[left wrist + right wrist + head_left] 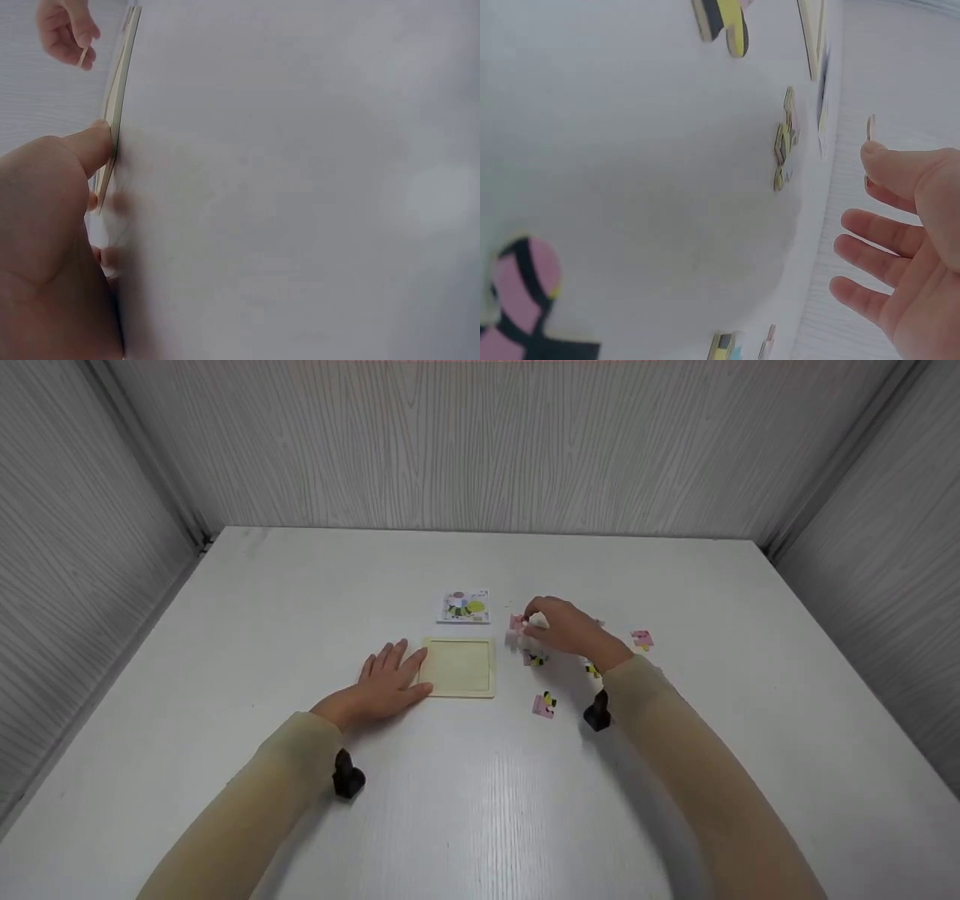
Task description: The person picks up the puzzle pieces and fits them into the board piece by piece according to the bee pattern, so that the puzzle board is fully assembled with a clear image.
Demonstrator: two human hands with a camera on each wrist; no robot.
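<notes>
Pink puzzle piece (517,623) pinched at the right hand's (564,630) fingertips, just right of the wooden puzzle tray (458,667). Left hand (384,684) flat, fingers straight, thumb touching the tray's left edge. Loose pieces (544,705) lie near the right wrist; reference picture card (464,606) beyond tray.

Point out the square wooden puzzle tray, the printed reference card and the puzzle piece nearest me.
Square pale wooden puzzle tray (458,667): head view, bare inner board.
Printed reference picture card (464,606): head view, centre.
Pink-and-black puzzle piece (544,704): head view, middle.
</notes>
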